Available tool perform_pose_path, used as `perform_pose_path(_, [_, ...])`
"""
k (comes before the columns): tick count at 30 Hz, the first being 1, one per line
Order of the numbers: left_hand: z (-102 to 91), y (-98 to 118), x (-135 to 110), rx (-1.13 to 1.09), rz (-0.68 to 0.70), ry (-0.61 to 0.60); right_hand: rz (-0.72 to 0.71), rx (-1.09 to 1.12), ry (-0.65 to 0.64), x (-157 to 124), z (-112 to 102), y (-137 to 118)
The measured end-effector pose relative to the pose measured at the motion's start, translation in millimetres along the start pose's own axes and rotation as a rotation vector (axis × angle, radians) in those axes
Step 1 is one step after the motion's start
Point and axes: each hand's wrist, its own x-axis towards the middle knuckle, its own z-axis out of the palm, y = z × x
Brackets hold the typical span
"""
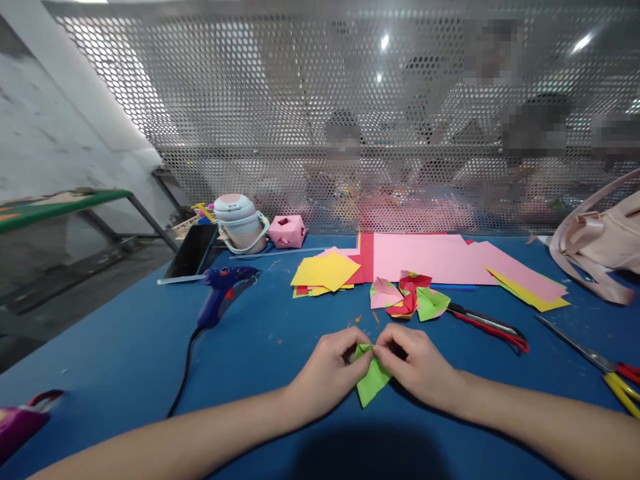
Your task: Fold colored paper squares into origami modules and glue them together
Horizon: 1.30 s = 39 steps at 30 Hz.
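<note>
Between my two hands is a small folded piece of green paper (373, 383), low over the blue table. My left hand (336, 367) pinches its upper left edge between thumb and fingers. On the upper right, my right hand (413, 360) pinches the same paper, its fingertips close to the left ones. Just beyond the hands lie several folded paper pieces in pink, red and green (433, 303). A stack of yellow paper squares (325, 272), with red and green sheets under it, sits behind my left hand.
A blue glue gun (216, 293) with its cord lies left. A utility knife (487, 327) and scissors (597, 360) lie right. Pink sheets (425, 257), a pink paper polyhedron (287, 231), a lidded cup (241, 223) and a phone (194, 250) line the back, below a perforated metal panel (280, 100).
</note>
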Motion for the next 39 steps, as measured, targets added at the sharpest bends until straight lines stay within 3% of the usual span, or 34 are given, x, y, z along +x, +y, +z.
perform_pose_path(9, [-2.3, -1, 0, -0.106, 0.046, 0.017, -0.046, -0.008, -0.019, -3, -2, -1])
perform_pose_path(18, [-6.2, 0, 1, -0.112, 0.025, 0.042, 0.060, -0.025, 0.050, 2, 2, 1])
perform_pose_path(27, [-6.7, 0, 2, -0.124, 0.019, -0.022, 0.024, -0.006, 0.017, 2, 1, 2])
perform_pose_path(34, [-8.9, -1, 7, -0.344, -0.114, 0.000, 0.075, 0.054, 0.070, 4, -2, 2])
perform_pose_path(39, [-3.4, -10, 10, -0.731, -0.266, -0.070, 0.094, 0.079, 0.057, 5, -3, 4])
